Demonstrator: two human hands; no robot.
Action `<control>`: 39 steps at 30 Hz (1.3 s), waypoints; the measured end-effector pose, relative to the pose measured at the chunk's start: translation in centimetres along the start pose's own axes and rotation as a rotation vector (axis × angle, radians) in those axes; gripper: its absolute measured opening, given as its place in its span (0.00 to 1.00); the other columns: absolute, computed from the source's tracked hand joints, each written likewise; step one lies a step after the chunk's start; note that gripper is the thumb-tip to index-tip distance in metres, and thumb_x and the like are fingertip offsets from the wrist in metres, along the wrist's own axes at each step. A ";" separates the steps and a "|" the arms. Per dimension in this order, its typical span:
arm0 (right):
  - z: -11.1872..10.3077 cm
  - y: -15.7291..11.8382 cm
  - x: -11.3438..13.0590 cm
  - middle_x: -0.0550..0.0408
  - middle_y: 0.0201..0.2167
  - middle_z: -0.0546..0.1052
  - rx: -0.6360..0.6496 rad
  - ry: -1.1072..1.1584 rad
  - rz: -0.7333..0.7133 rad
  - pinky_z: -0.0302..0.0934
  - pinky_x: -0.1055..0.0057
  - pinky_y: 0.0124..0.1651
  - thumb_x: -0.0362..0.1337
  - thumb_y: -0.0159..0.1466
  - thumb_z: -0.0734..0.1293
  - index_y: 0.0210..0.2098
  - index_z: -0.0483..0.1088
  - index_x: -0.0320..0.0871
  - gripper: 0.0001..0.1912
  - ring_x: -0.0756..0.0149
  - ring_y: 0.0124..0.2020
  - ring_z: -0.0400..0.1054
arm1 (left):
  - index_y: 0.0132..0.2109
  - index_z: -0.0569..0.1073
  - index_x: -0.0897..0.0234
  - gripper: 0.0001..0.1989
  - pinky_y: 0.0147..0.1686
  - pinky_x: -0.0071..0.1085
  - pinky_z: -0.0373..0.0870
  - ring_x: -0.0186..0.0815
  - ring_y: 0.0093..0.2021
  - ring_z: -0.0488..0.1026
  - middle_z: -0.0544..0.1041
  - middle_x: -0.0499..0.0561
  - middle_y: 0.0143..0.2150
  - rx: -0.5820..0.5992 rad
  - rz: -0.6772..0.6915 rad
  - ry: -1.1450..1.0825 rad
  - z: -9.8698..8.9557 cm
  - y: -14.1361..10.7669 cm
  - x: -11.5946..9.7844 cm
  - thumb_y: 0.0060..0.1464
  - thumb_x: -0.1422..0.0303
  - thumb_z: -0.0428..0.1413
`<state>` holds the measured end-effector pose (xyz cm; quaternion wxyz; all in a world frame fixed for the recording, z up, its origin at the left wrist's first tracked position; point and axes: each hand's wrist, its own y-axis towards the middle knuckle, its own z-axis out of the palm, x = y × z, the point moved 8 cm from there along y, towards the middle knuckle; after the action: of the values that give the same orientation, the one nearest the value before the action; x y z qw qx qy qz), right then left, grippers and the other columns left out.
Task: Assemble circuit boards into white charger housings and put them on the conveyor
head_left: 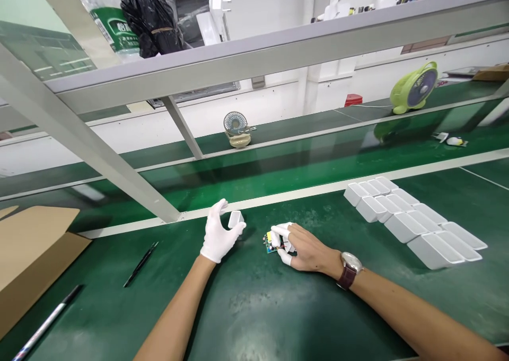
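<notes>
A pen (47,323) and tweezers (140,264) lie on the counter (246,318) left of the left hand (218,239), probably to be within its reach. The right hand (305,248) has its grip clamped on a board (270,243), one end exposed, perhaps to spare its parts. The left grip is apart, curved about a white case (235,219), likely to steady it; contact is unclear. Right, more cases (409,227) stand in rows, mouths up, presumably for easy picking. Beyond sits a green fan (421,88).
</notes>
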<state>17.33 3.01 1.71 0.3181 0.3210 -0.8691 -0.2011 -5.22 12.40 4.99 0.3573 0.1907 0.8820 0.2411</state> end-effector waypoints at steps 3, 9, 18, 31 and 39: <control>0.1 0.0 0.0 0.44 0.48 0.75 0.005 -0.002 0.002 0.68 0.52 0.54 0.31 0.63 0.64 0.63 0.59 0.41 0.28 0.53 0.49 0.70 | 0.70 0.54 0.60 0.47 0.60 0.47 0.67 0.48 0.59 0.71 0.70 0.59 0.61 0.296 -0.205 -0.008 2.3 -0.2 2.4 0.46 0.64 0.66; 0.0 0.2 0.1 0.45 0.48 0.74 0.033 -0.011 0.010 0.68 0.55 0.52 0.31 0.62 0.64 0.50 0.67 0.42 0.16 0.55 0.47 0.70 | 0.64 0.64 0.60 0.35 0.61 0.45 0.67 0.46 0.59 0.73 0.75 0.56 0.57 0.444 -0.227 -0.006 3.9 -1.6 1.0 0.52 0.59 0.63; -1.8 0.2 0.7 0.43 0.51 0.73 -0.154 -0.025 -0.074 0.68 0.51 0.54 0.27 0.60 0.64 0.58 0.62 0.42 0.26 0.51 0.53 0.68 | 0.68 0.58 0.60 0.43 0.61 0.45 0.67 0.49 0.62 0.70 0.70 0.59 0.63 0.303 -0.087 0.145 5.1 -3.1 -2.1 0.48 0.60 0.66; -2.4 -0.1 2.1 0.43 0.57 0.70 -0.245 0.099 -0.037 0.68 0.50 0.56 0.28 0.63 0.65 0.66 0.55 0.47 0.33 0.51 0.57 0.67 | 0.44 0.71 0.62 0.22 0.40 0.37 0.73 0.42 0.39 0.76 0.75 0.54 0.40 0.327 -0.095 0.040 5.5 -4.3 -4.8 0.45 0.58 0.67; -2.3 0.0 2.6 0.44 0.54 0.71 -0.197 0.165 0.035 0.69 0.50 0.55 0.30 0.64 0.66 0.66 0.55 0.48 0.33 0.51 0.55 0.68 | 0.46 0.68 0.62 0.23 0.39 0.36 0.73 0.40 0.38 0.75 0.74 0.53 0.40 0.379 -0.012 -0.064 5.5 -4.9 -5.0 0.49 0.56 0.65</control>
<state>17.41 0.91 4.47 0.4220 0.2886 -0.8214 -0.2527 1.34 7.48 1.46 0.3443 0.2569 0.9009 0.0621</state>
